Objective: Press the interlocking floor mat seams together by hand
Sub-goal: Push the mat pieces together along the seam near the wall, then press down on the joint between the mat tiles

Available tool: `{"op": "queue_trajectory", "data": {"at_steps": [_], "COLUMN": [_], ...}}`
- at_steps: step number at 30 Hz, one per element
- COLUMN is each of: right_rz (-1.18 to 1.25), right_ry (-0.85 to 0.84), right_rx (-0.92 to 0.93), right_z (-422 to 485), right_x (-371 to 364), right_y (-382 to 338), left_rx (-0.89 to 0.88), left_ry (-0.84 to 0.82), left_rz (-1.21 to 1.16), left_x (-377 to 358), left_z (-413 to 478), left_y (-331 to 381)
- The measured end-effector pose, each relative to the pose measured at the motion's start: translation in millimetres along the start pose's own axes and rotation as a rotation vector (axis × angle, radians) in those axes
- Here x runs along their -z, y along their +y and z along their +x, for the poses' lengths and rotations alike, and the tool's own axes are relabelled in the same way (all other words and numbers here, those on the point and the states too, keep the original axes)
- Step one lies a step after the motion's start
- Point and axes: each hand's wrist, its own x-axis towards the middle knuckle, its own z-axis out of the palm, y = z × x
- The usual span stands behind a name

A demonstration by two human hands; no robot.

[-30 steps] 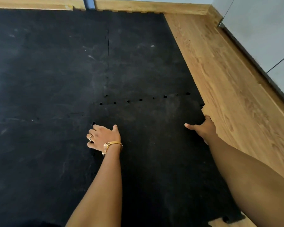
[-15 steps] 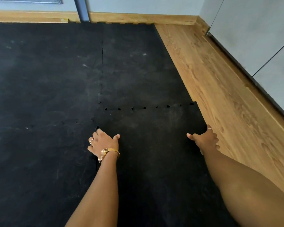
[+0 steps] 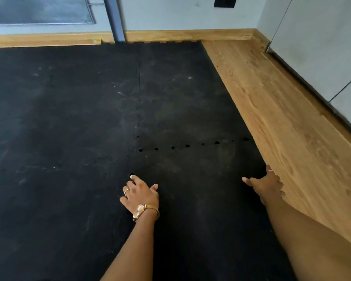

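**Both hands on near tile, far seam not seated**

Left hand [image 3: 139, 196], palm down, fingers loosely curled, lies on the left side of the near mat tile [image 3: 201, 199], fingertips right at the vertical seam [image 3: 131, 175] where a small gap shows. Gripping nothing; looks like it's pressing or pinning that edge. Gold watch [image 3: 140, 211] on the wrist, ring on one finger.

Right hand [image 3: 266, 184] sits on the tile's right edge where it meets the wood floor [image 3: 282, 122]. Thumb out flat across the mat, fingers draped over the edge toward the wood. Can't tell if the fingers hook under the edge or just rest against it. Likely reason for the placement: one hand each side lets the person shove the whole tile forward and square.

The target is the horizontal seam [image 3: 193, 145] just ahead of both hands: a row of dark holes along it, so the teeth aren't fully home. The same joint carries on to the left [image 3: 49, 166], fainter, seems tighter. Another vertical seam [image 3: 139, 92] runs away toward the wall, with a thin slit visible.

The mat's far edge butts against the skirting board [image 3: 180, 35]; notches are visible along it. A grey post [image 3: 115, 19] stands at the wall, white panels [image 3: 322, 47] on the right.

Judgement: mid-task, tile positioned but not locked. Next needs forward push, then pressing down along the holes.
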Motion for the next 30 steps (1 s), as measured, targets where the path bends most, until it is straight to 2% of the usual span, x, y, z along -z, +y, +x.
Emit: {"op": "queue_trajectory", "data": {"at_steps": [8,14,16,18,20,21,24,25,30], "right_rz": [-0.024,-0.200,-0.330,-0.440,-0.517,-0.569,-0.731,-0.745,-0.731], "right_ry": [0.013,-0.016,0.065,0.069,-0.069,-0.149,-0.273,-0.288,-0.274], "right_rx": [0.074,0.090,0.238,0.502,0.739,0.798,0.773,0.742,0.756], "right_z": [3,2,-3,-6,-10,-11,-7,-4,3], "right_x": [3,-6,-19,-36,-54,-62,-78,-80,-77], "right_y": [5,6,-12,-46,-88,-106,-133,-132,-113], "left_rx": [-0.155,-0.128,-0.105,-0.166,-0.284,-0.335,-0.415,-0.439,-0.560], "left_ry": [0.082,0.040,0.069,0.131,0.082,0.010,-0.252,-0.291,-0.231], "left_rz": [0.089,0.037,-0.077,-0.137,-0.078,-0.028,0.074,0.099,0.146], "left_x": [-19,-27,-25,-20,-9,-3,10,10,-1], "left_z": [2,-7,-6,8,35,49,85,91,96], "left_y": [-19,-12,-2,7,15,18,24,24,14]}}
